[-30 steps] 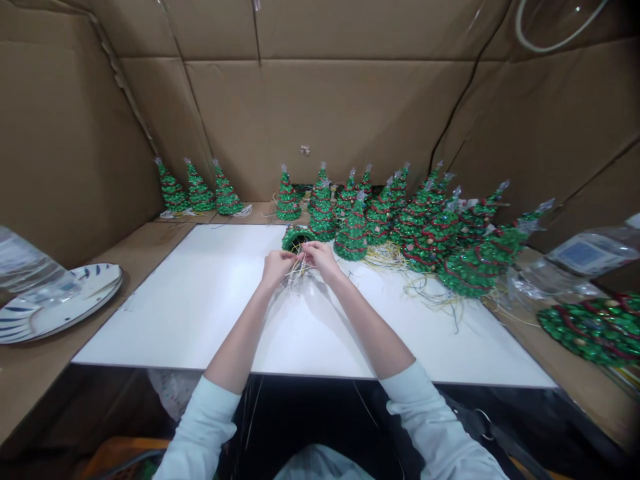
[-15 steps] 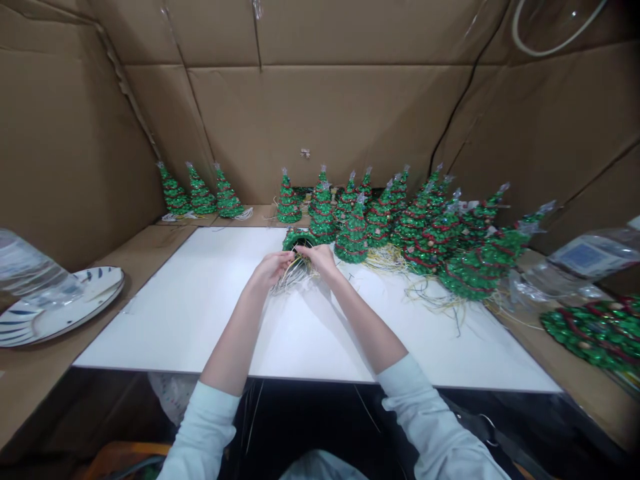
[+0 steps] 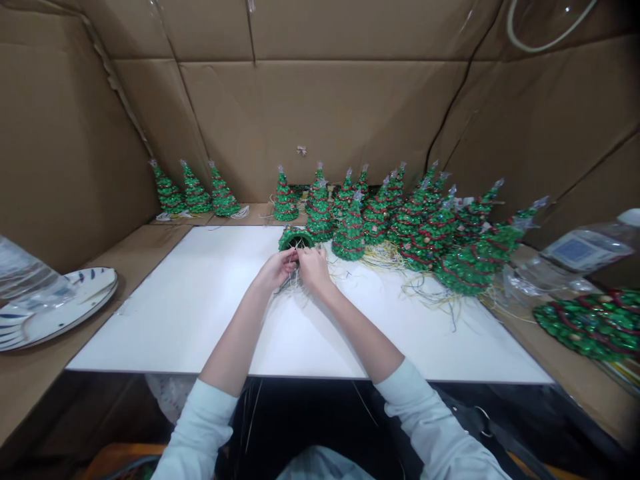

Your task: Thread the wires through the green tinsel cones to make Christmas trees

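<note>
A small green Christmas tree lies on its side on the white board, its hollow base facing me. Thin pale wires come out of that base and spread over the board below. Both hands meet right at the opening. My left hand is closed with its fingertips pinching the wires. My right hand is closed too, its fingers pressed around the wires beside the left fingertips. The exact strands between the fingers are partly hidden.
Several upright Christmas trees with wires crowd the back right. More small trees stand at the back left. A plate with a plastic bottle sits left; another bottle and a tree lie right. Cardboard walls enclose the table.
My right hand has turned, its knuckles now more on top and its fingers curled tighter near the left fingertips. The view has shifted slightly; the lying tree stays in place.
</note>
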Demonstrator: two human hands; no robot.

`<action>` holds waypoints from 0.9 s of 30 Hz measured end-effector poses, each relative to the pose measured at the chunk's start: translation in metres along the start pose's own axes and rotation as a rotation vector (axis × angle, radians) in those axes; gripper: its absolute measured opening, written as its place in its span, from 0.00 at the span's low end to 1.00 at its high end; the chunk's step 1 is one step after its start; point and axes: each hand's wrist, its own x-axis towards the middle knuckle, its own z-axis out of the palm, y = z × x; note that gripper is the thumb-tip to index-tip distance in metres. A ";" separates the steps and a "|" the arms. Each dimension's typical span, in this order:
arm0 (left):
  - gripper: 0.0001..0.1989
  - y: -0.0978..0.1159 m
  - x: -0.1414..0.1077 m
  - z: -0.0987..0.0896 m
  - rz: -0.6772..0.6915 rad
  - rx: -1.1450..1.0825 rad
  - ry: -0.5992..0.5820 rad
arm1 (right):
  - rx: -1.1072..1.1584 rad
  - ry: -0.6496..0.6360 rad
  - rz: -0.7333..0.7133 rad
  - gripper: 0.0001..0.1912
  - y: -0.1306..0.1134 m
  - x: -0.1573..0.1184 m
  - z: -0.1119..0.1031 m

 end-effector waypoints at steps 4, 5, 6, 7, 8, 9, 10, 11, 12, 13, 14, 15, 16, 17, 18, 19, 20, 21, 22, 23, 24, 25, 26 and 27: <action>0.10 -0.006 0.001 0.002 0.099 0.120 0.027 | -0.033 -0.079 -0.045 0.18 0.004 -0.005 -0.001; 0.11 -0.008 0.002 0.002 0.115 0.135 0.039 | -0.012 -0.097 -0.048 0.19 0.006 -0.005 -0.002; 0.11 -0.009 0.003 0.001 0.126 0.144 0.049 | 0.021 -0.113 -0.046 0.19 0.008 -0.005 -0.003; 0.11 -0.010 0.004 0.001 0.134 0.149 0.056 | 0.062 -0.126 -0.038 0.19 0.010 -0.005 -0.004; 0.10 -0.011 0.004 0.000 0.139 0.155 0.063 | 0.114 -0.137 -0.022 0.19 0.012 -0.004 -0.005; 0.10 -0.012 0.005 0.000 0.140 0.162 0.069 | 0.183 -0.149 0.002 0.17 0.014 -0.003 -0.006; 0.09 -0.013 0.006 -0.001 0.140 0.170 0.077 | 0.273 -0.162 0.028 0.16 0.015 -0.001 -0.006; 0.09 -0.013 0.007 -0.001 0.141 0.180 0.085 | 0.382 -0.170 0.063 0.14 0.017 0.001 -0.006; 0.09 -0.014 0.007 -0.001 0.143 0.190 0.092 | 0.500 -0.172 0.116 0.14 0.018 0.003 -0.005; 0.09 -0.014 0.007 -0.001 0.146 0.200 0.100 | 0.611 -0.164 0.184 0.16 0.019 0.006 -0.003; 0.10 -0.014 0.008 -0.002 0.149 0.207 0.102 | 0.710 -0.145 0.255 0.18 0.019 0.008 0.000; 0.10 -0.015 0.008 -0.002 0.150 0.212 0.096 | 0.788 -0.116 0.318 0.19 0.018 0.011 0.003; 0.11 -0.015 0.008 -0.002 0.147 0.215 0.086 | 0.851 -0.082 0.367 0.19 0.017 0.013 0.007; 0.11 -0.016 0.008 -0.002 0.142 0.217 0.075 | 0.908 -0.050 0.398 0.18 0.016 0.015 0.011; 0.11 -0.016 0.008 -0.002 0.134 0.219 0.067 | 0.971 -0.026 0.417 0.16 0.014 0.017 0.014; 0.11 -0.017 0.008 -0.001 0.124 0.225 0.068 | 1.047 -0.010 0.436 0.14 0.013 0.019 0.017; 0.11 -0.017 0.008 -0.001 0.114 0.235 0.078 | 1.133 -0.005 0.466 0.11 0.011 0.020 0.018; 0.10 -0.017 0.007 0.000 0.107 0.244 0.098 | 1.223 -0.007 0.510 0.08 0.010 0.021 0.019; 0.11 -0.017 0.006 0.001 0.104 0.252 0.118 | 1.312 -0.014 0.558 0.05 0.010 0.023 0.019; 0.11 -0.016 0.006 0.001 0.103 0.262 0.139 | 1.390 -0.023 0.603 0.04 0.010 0.023 0.018; 0.12 -0.016 0.005 0.002 0.105 0.278 0.163 | 1.453 -0.027 0.640 0.02 0.010 0.024 0.017; 0.13 -0.016 0.004 0.003 0.109 0.300 0.184 | 1.498 -0.025 0.671 0.02 0.011 0.025 0.015; 0.15 -0.015 0.003 0.004 0.115 0.324 0.201 | 1.522 -0.016 0.694 0.03 0.013 0.025 0.014; 0.17 -0.015 0.003 0.004 0.123 0.349 0.215 | 1.530 -0.004 0.709 0.04 0.014 0.025 0.012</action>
